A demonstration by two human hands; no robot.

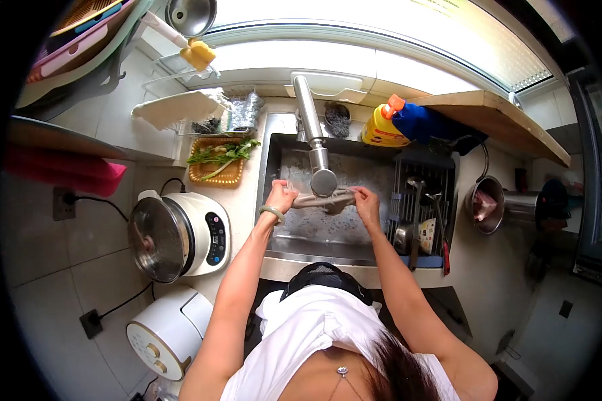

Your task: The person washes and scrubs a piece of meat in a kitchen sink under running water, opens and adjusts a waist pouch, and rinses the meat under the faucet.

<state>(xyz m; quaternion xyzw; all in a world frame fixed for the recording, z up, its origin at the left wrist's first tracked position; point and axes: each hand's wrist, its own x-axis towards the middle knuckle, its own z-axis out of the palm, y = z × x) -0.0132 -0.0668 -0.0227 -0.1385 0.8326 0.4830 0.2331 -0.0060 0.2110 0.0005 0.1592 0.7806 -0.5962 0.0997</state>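
Note:
Over the sink, a greyish-brown wet-looking cloth is stretched between my two hands. My left hand, with a bangle at its wrist, grips the cloth's left end. Its right end is pinched in the fingers of my right hand. Just above the cloth's middle is the head of the metal faucet, which hides part of it. I cannot make out whether water is running.
A dish rack with utensils fills the sink's right side. A yellow detergent bottle stands behind. Leafy greens lie in a yellow basket to the left, near a white cooker. A pot holding meat is at right.

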